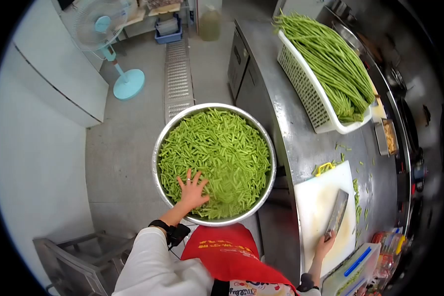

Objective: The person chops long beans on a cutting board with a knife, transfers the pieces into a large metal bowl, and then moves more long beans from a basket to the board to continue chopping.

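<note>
My left hand is spread over the near left part of a large round metal basin, its fingers touching the cut green beans that fill it. A patch of beans right of that hand is blurred. My right hand is wrapped round the handle of a cleaver. The blade lies over the white cutting board on the steel counter. Bean scraps are strewn along the board's far and right edges, beside a yellow handle.
A white plastic basket heaped with long whole beans stands on the steel counter. Near it are a small metal tray and a clear lidded container. A blue fan stands on the floor at the far left.
</note>
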A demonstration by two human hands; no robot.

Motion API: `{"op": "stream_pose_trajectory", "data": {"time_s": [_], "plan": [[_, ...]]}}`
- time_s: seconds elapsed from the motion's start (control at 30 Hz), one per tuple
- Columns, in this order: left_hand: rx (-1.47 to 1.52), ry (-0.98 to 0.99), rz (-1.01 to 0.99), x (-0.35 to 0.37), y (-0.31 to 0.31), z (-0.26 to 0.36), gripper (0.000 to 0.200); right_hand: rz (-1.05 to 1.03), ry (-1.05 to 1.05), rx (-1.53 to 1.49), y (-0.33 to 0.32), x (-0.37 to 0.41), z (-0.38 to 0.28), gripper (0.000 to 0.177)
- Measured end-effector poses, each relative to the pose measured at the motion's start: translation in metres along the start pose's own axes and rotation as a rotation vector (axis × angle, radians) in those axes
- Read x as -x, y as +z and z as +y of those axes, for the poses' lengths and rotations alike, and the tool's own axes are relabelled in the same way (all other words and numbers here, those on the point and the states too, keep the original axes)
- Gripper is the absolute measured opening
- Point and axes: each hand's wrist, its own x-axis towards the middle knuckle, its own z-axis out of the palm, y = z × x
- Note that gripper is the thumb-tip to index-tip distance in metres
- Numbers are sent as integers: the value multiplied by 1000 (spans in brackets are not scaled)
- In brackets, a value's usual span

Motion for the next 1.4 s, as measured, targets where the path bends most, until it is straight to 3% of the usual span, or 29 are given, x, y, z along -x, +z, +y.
{"op": "stream_pose_trajectory", "data": {"time_s": [0.03, 0.07, 0.2, 0.3, 0.37, 0.47, 0.6, 0.7, 0.8, 0.93, 1.1, 1.2, 1.3, 1.4], "plan": [[-7, -26, -35, -4, -2, 0, 64, 31, -106, 54, 9, -2, -3, 45], [9, -38, -65, -2, -1, -1, 67, -40, 167, -133, 11, -4, -6, 45], [116, -27, 214, 38, 5, 4, 55, 22, -188, -12, 23, -10, -67, 56], [207, -101, 346, 94, -14, 5, 46, -176, -343, -310, 52, 3, -132, 65], [242, -192, 386, 130, -19, -2, 40, -325, -424, -262, 69, 22, -172, 72], [535, -288, 416, 189, 15, -52, 29, -433, -599, -218, 80, 56, -231, 77], [448, -490, 510, 272, 51, -107, 21, -549, -710, -342, 139, 85, -270, 85], [595, -682, 392, 323, 73, -163, 20, -610, -615, -359, 190, 93, -304, 89], [568, -658, 389, 364, 81, -224, 18, -665, -394, -288, 236, 88, -356, 96], [940, -930, 288, 413, 39, -297, 16, -827, -130, -45, 266, 108, -435, 97], [909, -1217, 303, 460, -12, -384, 16, -741, -130, 136, 298, 150, -481, 98], [881, -1132, 321, 441, -13, -442, 17, -742, -233, 312, 304, 170, -506, 104], [805, -813, 329, 381, 7, -519, 13, -759, -237, 376, 306, 188, -523, 104], [972, -788, 226, 264, -34, -533, 22, -709, -143, 315, 321, 201, -537, 104]]}}
